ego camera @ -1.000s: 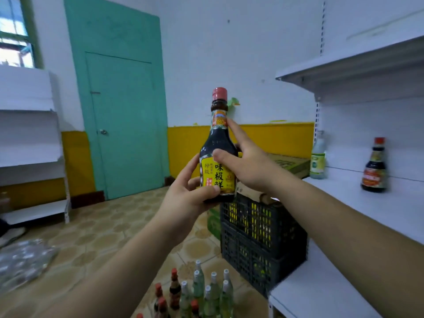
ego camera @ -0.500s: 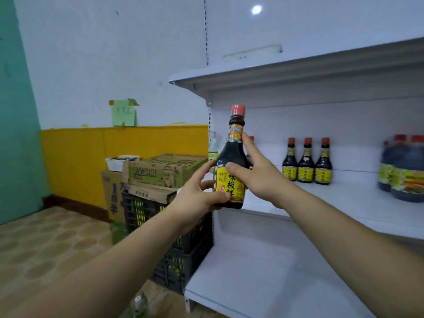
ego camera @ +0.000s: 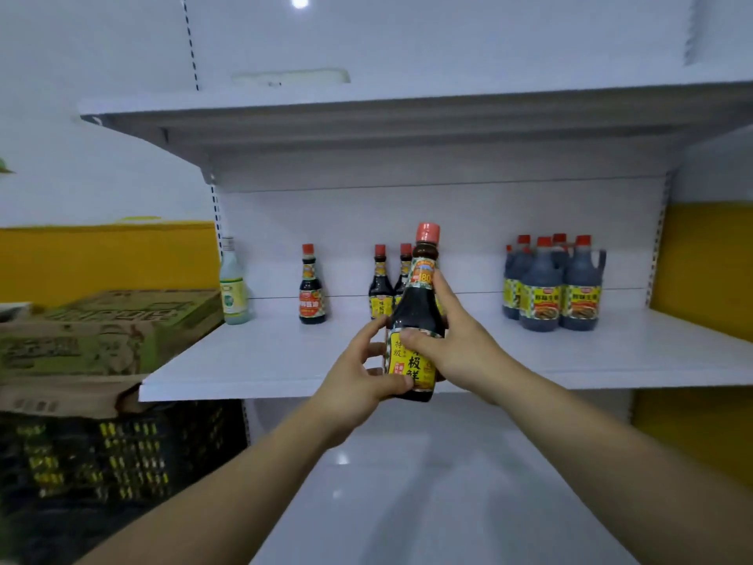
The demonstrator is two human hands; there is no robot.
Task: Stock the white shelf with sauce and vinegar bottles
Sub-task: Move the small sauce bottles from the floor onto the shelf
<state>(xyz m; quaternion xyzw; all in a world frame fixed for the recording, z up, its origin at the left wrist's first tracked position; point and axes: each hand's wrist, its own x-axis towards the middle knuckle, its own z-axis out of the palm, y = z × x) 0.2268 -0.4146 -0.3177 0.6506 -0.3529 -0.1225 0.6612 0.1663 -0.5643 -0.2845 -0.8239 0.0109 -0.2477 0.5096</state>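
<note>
I hold a dark sauce bottle with a red cap and yellow label upright in front of the white shelf. My left hand grips its lower body from the left, and my right hand wraps the label from the right. Behind it, matching sauce bottles stand at the back of the middle shelf board. Further left stand a small sauce bottle with an orange label and a pale vinegar bottle. Several large dark jugs stand at the right.
An upper shelf board hangs overhead and a lower board lies below my arms. To the left, cardboard boxes rest on a black plastic crate. A yellow-and-white wall flanks the shelf.
My view has swung right from the green door to face the shelf head-on. Both hands kept hold of the bottle and carried it toward the middle shelf board.
</note>
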